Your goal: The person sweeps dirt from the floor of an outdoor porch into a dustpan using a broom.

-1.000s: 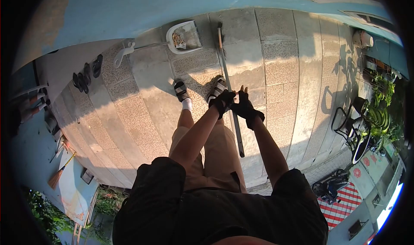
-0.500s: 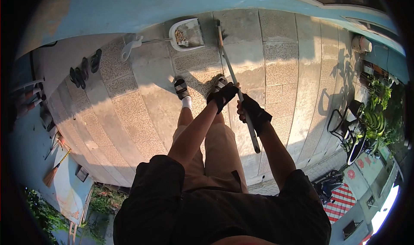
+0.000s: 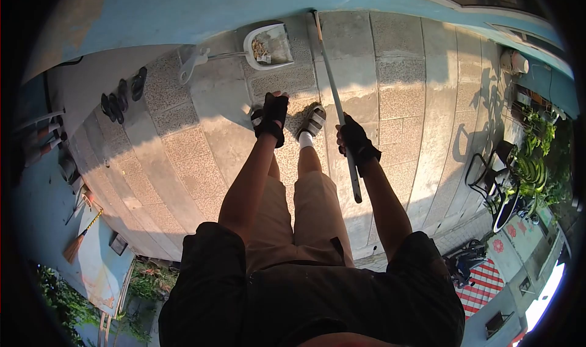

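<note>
My right hand (image 3: 355, 142), in a black fingerless glove, is closed round the lower part of a long pole (image 3: 331, 77). The pole's far end rests near the foot of the blue wall. My left hand (image 3: 274, 113), gloved the same way, is off the pole, above my left sandal; its fingers look curled, and whether anything is in them cannot be made out. Ahead of it lies a white dustpan (image 3: 249, 45) with brown debris (image 3: 260, 50) inside, its long handle (image 3: 226, 56) pointing left.
Dark slippers (image 3: 122, 95) lie on the tiles at the left. A broom (image 3: 81, 238) leans at the lower left. On the right are a black metal chair (image 3: 483, 171), green plants (image 3: 528, 170) and a pot (image 3: 514, 62). The blue wall (image 3: 244, 4) runs along the front.
My left hand has let go of the pole and moved left. The pole's far end has shifted forward toward the wall, with my right hand still on it. My right foot shows more fully.
</note>
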Tool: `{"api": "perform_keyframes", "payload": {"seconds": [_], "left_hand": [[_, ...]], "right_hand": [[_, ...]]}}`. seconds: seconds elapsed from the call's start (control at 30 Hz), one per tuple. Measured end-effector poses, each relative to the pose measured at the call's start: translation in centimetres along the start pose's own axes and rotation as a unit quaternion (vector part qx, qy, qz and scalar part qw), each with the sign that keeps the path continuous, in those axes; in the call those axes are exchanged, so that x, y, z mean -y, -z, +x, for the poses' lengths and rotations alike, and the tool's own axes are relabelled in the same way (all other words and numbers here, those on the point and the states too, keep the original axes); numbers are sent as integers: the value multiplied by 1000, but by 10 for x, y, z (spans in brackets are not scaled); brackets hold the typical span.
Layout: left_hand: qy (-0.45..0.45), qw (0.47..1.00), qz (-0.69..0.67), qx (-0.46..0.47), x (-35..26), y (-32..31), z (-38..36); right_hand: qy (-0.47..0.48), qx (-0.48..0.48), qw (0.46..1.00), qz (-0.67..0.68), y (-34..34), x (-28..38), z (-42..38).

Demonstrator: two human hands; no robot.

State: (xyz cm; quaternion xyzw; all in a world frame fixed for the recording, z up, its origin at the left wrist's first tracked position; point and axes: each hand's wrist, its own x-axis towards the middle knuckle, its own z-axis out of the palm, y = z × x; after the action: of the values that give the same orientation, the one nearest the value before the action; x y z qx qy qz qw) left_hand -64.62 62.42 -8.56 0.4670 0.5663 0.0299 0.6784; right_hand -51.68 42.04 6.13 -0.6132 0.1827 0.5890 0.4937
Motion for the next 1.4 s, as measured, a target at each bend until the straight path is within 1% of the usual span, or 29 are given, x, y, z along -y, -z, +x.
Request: {"api": "perform_keyframes", "payload": {"seconds": [0.03,0.07,0.1,0.13,0.17,0.2,0.23,0.27,0.33,0.37,0.43,0.5,0.53,0.57,0.6,0.7,0.73,0.8,0.87,0.9,0.93,0.97,1.0,1.07,1.17,1.23,1.3,1.37,1.4], "left_hand": [[42,992,-98,69,-3,-15,-16],[100,978,-123,136,-15,-29,-36],[142,959,-138,204,-3,-45,-47],[246,914,-126,295,23,-64,-38],[310,904,-120,270,-28,-74,-84],[349,889,-161,248,-36,-91,-109],[340,891,-162,255,-26,-102,-115],[306,909,-107,261,17,-107,-92],[182,966,-44,177,41,-109,-77],[166,976,-61,130,44,-103,-70],[127,987,-91,38,16,-85,-67],[35,996,-11,-87,-22,-54,-64],[16,994,0,-109,-47,-34,-63],[-29,984,-39,-172,-49,-22,-47],[-50,980,-12,-193,-57,-2,-36],[-81,956,18,-282,-76,42,11],[-88,953,19,-291,-88,51,18],[-129,941,63,-307,-105,64,36],[-165,930,81,-318,-115,73,53],[-205,918,124,-315,-123,76,59],[-243,904,167,-311,-125,81,70],[-242,903,167,-312,-125,92,90],[-242,916,171,-270,-113,109,124],[-257,869,249,-341,-137,98,87],[-246,888,207,-329,-125,114,86],[-249,877,223,-345,-129,115,54],[-282,889,178,-314,-123,123,31],[-252,880,230,-331,-116,136,11],[-287,867,226,-340,-116,137,-3]], "right_hand": [[-7,44,996,80,-2,-4,-15],[-28,46,993,105,-4,-10,-28],[-49,50,989,128,-6,-16,-40],[-67,45,988,129,-9,-22,-51],[-86,40,987,130,-12,-28,-61],[-63,54,993,79,-17,-29,-74],[-76,41,994,73,-18,-28,-83],[-67,55,994,70,-11,-28,-77],[-54,69,992,93,4,-21,-61],[-67,63,994,65,11,-11,-45],[-70,52,996,-8,27,13,-3],[-48,48,997,-19,38,25,33],[-24,32,999,-34,36,31,37],[-2,14,999,-48,32,36,35],[22,1,998,-60,30,37,31],[-18,-3,1000,17,27,38,-6],[1,7,1000,3,25,33,-23],[-27,43,999,20,28,21,-38],[-139,38,989,27,27,15,-43],[-139,38,989,26,23,17,-39],[-98,29,994,-33,16,21,-32],[-56,21,994,-92,12,26,-21],[-55,43,992,-101,15,29,1],[-13,13,996,-83,15,32,40],[-10,20,997,-74,23,44,43],[-19,26,997,-69,19,58,15],[-61,49,996,-39,10,58,-25],[-157,74,985,-10,15,50,-28],[-149,106,983,19,15,47,-23]]}}
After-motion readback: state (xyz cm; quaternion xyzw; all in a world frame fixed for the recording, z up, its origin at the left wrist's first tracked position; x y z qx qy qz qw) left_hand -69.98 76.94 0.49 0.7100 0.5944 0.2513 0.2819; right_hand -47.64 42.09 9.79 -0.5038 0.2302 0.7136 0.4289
